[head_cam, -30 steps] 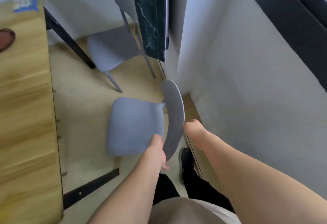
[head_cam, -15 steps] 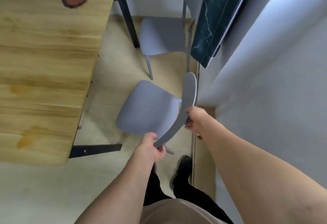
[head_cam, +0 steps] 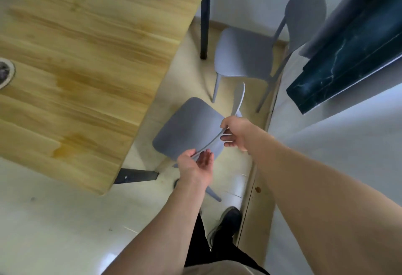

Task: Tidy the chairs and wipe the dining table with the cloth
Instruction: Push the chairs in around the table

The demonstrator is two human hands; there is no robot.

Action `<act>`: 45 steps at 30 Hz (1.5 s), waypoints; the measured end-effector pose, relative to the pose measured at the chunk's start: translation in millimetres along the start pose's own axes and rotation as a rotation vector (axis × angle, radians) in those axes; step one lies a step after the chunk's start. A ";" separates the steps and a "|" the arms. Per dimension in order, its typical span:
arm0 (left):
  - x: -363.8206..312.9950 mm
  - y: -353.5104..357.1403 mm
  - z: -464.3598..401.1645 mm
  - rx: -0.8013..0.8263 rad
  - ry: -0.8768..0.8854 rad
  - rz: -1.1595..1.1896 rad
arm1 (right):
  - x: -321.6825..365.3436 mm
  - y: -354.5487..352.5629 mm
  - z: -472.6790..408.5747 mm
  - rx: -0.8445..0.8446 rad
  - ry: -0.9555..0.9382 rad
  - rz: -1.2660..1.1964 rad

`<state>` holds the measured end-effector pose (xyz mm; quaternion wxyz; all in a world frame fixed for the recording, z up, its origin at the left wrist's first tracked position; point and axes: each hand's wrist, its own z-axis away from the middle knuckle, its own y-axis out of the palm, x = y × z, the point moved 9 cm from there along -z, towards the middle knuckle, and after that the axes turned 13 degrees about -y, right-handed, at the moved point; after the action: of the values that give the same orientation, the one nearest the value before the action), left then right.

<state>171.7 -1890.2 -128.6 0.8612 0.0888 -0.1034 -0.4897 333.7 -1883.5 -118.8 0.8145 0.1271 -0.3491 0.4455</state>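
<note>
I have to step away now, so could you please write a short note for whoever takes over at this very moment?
Left hand: fingers relaxed, touching the near chair backrest's lower end.
Right hand: pinching the backrest further up.
The near chair stands beside the dining table, not tucked in. A second chair stands by the wall.
Left: tuck both chairs, wipe the table; no cloth in view.

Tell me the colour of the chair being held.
Light grey chair, clearest in the head view.

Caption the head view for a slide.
Both hands, left and right, hold the backrest of a grey chair beside the wooden table.
</note>
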 end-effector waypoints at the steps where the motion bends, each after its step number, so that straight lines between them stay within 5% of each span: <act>1: -8.4 2.1 0.8 0.002 0.005 0.012 | 3.3 4.9 -4.9 -0.023 -0.001 -0.009; 16: -150.6 18.6 -4.0 0.181 0.092 0.213 | 66.5 114.3 -57.1 -0.138 -0.026 -0.074; 22: -171.2 19.9 -35.2 0.228 0.108 0.375 | 68.9 146.0 -81.7 0.011 -0.003 -0.257; 31: -203.8 24.0 -94.8 0.231 0.266 0.516 | 56.6 191.0 -151.7 0.379 0.101 -0.200; 35: -196.2 17.3 -105.0 0.030 0.291 0.621 | 72.1 181.2 -160.2 0.565 0.164 0.118; 38: -180.7 49.8 -100.4 -0.114 0.249 0.590 | 108.4 144.1 -173.0 0.515 0.124 0.220; 45: -145.3 213.9 -78.0 0.004 0.140 0.093 | 188.2 24.5 -206.0 0.285 0.038 0.259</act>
<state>296.4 -1653.0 -162.5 0.8878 0.1196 -0.0478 -0.4418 475.2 -1642.8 -142.1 0.7305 0.1867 -0.2807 0.5939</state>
